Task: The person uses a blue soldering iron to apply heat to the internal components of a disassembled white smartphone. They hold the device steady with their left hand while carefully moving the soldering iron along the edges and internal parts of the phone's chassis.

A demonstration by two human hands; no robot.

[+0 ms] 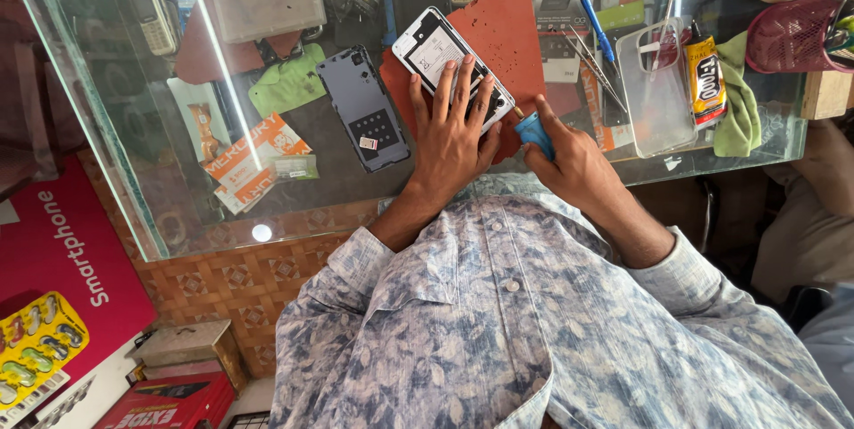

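— Opened phone (442, 57): lying face down on the red mat (507, 28), on the glass counter (107, 126), pinned flat under the left hand (452, 131). Fingers (442, 91) spread apart and pressed on its lower half, not curled around it.

— And the right hand (569, 162)?

— Just right of the phone, at its lower corner. Fingers closed tight on a blue-handled tool (535, 133), tip touching the phone's edge. Looks like the prying or unscrewing step, with the inside exposed.

— Back cover already off?

— Seems so: dark grey back cover (363, 107) lying just left of the phone, inner side up.

— Next move?

— Probably steady downward pressure from the left hand and a small, careful turn or lever at that corner; slipping could scratch the board.

— Packaging around?

— Yellow glue tube (704, 80) well right of the phone, beside a clear phone case (654, 91) and a green cloth (735, 104). Orange-and-white leaflet (253, 162) well left of the phone, under the glass. Big red box (62, 251) with white lettering far lower left, below the counter. Yellow blister card (36, 349) beneath that.
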